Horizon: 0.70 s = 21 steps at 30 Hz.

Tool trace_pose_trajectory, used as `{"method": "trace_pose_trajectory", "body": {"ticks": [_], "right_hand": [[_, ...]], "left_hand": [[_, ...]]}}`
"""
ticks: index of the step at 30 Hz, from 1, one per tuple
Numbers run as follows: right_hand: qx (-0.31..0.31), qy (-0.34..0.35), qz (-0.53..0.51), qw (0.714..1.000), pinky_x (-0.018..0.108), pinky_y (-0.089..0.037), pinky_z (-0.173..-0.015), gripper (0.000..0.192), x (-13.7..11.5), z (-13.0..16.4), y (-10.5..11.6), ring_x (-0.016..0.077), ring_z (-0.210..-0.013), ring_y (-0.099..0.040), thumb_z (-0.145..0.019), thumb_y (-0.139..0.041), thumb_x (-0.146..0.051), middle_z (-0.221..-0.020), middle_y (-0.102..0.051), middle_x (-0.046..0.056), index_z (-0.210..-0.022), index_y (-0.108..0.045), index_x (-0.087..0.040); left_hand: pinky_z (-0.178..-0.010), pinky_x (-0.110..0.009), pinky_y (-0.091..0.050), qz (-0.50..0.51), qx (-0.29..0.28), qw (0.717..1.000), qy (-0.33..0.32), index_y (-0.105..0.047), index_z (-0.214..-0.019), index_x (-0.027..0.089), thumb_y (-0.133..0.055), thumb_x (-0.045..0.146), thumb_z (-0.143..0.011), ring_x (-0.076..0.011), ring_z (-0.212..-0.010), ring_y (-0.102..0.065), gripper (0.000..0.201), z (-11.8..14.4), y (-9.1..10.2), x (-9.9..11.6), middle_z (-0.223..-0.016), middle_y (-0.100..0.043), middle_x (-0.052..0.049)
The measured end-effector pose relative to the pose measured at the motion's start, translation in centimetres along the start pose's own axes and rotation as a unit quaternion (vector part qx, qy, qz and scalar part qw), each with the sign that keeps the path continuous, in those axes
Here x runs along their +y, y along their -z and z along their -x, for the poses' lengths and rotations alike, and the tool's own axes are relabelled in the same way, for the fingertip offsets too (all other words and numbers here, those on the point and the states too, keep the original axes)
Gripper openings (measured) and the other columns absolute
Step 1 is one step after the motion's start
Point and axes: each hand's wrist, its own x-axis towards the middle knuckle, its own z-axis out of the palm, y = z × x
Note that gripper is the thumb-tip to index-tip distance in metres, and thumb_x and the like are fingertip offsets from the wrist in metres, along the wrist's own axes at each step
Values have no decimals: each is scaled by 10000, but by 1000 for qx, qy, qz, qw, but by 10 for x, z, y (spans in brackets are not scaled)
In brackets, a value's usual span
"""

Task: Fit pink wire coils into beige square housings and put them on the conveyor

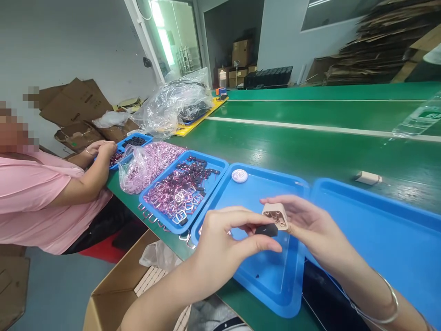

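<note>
My left hand (234, 239) pinches a small black block-shaped part (267, 230) between thumb and fingers. Close beside it, my right hand (306, 216) grips a beige plastic housing (276, 215) whose hollow end, with round posts inside, faces me. The black part is right at the housing's lower edge; whether they touch I cannot tell. Both hands are above a blue tray (292, 184). A round white patterned piece (239, 175) lies in that tray's far corner, and a tiny dark bit (257, 276) lies near its front.
Left of my tray, another blue tray (220, 162) holds pink-wired black parts (186, 184), beside a clear bag of pink pieces (151, 163). A second blue tray (379, 207) is on the right, a beige piece (368, 178) behind it. A co-worker (44, 197) sits left; a cardboard box (113, 294) stands below.
</note>
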Motion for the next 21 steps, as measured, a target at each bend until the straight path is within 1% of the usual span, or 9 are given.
{"method": "trace_pose_trajectory", "body": {"ticks": [3,6,8,11,16,18,21], "right_hand": [[3,-5,3,1000,354,-553,-843,222,1,0,0,257,-980,-671,-780,-724,-259,-1084,-720,61,-1001,-711,-284],[0,-12,4,1000,356,-552,-852,230,2,0,0,264,-1001,-668,-773,-732,-262,-1083,-723,56,-1001,-712,-294],[-1,-18,7,1000,356,-553,-856,233,3,0,0,267,-1009,-667,-774,-732,-262,-1092,-722,56,-1004,-711,-296],[4,-23,15,1000,358,-558,-858,234,5,2,0,266,-1006,-670,-776,-731,-270,-1109,-718,60,-1008,-708,-295],[9,-14,41,999,354,-563,-870,259,9,4,3,251,-993,-681,-773,-736,-269,-1101,-724,49,-1028,-700,-293],[14,-12,51,999,317,-563,-868,250,9,5,4,226,-990,-684,-784,-727,-260,-1094,-727,34,-1029,-700,-302],[15,-6,56,998,247,-555,-864,221,9,5,3,184,-990,-684,-803,-710,-244,-1086,-730,3,-1009,-705,-324]], "left_hand": [[-660,-229,-548,50,23,998,27,-769,-816,219,-808,119,-643,-145,-702,-673,204,-5,1,-4,-758,-738,-10],[-641,-238,-570,106,51,992,55,-756,-806,183,-800,111,-636,-153,-679,-689,190,-8,0,-7,-749,-744,-27],[-638,-232,-574,119,64,989,59,-741,-801,170,-802,114,-631,-150,-678,-692,189,-9,-1,-9,-749,-744,-31],[-667,-240,-577,105,83,990,46,-726,-806,164,-813,149,-635,-148,-698,-692,193,-9,-2,-10,-763,-742,-31],[-701,-218,-549,103,74,990,54,-721,-813,159,-816,208,-655,-132,-732,-682,191,-11,0,-9,-798,-741,-28],[-684,-204,-535,107,72,990,60,-718,-811,156,-824,212,-645,-126,-722,-676,205,-13,2,-9,-782,-736,-25],[-659,-204,-526,129,45,988,76,-711,-809,149,-815,236,-659,-126,-702,-672,202,-15,2,-10,-765,-730,-31]]}}
